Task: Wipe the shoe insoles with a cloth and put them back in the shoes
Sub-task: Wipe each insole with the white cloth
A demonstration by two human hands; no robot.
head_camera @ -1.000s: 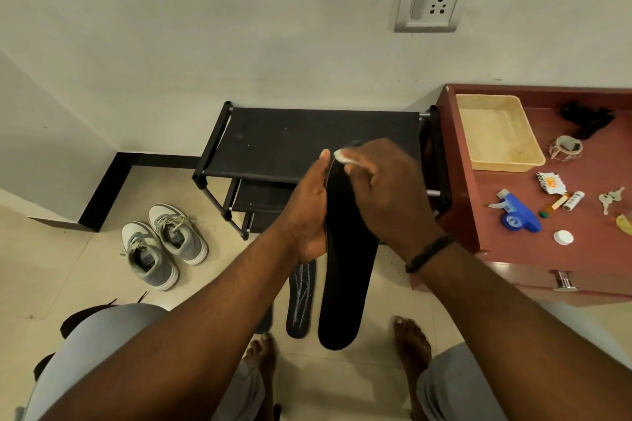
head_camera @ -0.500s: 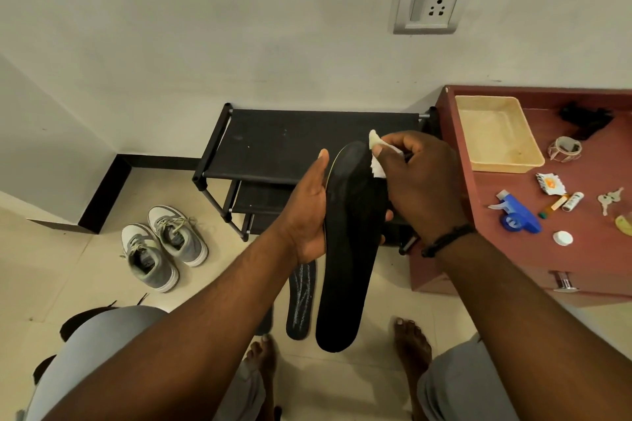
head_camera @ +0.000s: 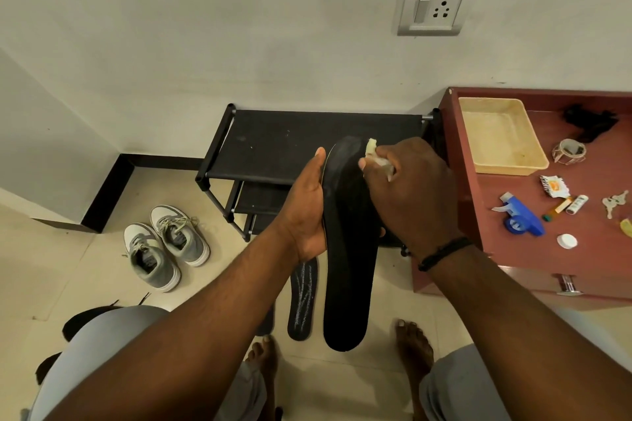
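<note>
Black insole (head_camera: 349,249) held upright in front of the person, toe end up, heel hanging toward the floor. Left hand (head_camera: 306,212) holds it along the left edge near mid-length, thumb up the rim, fingers behind — a fingertip shows past the right edge. Right hand (head_camera: 408,188) is curled narrow around a small pale cloth (head_camera: 374,155) and presses it to the upper right of the insole, by the toe.

Handling, as I judge it: light and thin, flexible foam. It hangs in a slight curve, so it will bend away under a hard wipe. Best taken at the edge around the middle or arch, with fingers backing the face being rubbed. The surface looks matte, not slippery.

A second insole (head_camera: 302,301), dark with pale streaks, lies flat on the floor just left of the held one's heel. Another dark piece beside it is mostly hidden by the forearm — cannot tell what it is.

Grey shoes (head_camera: 166,246) sit as a pair on the floor to the left, well apart from the hands, openings up.

Behind the hands, a black shoe rack (head_camera: 273,147) against the wall. To the right, a red-brown bench (head_camera: 547,249) carrying a tan tray (head_camera: 501,135), a blue sprayer head (head_camera: 521,217), keys and small oddments.

Wiping under way; nothing back in the shoes yet.
</note>
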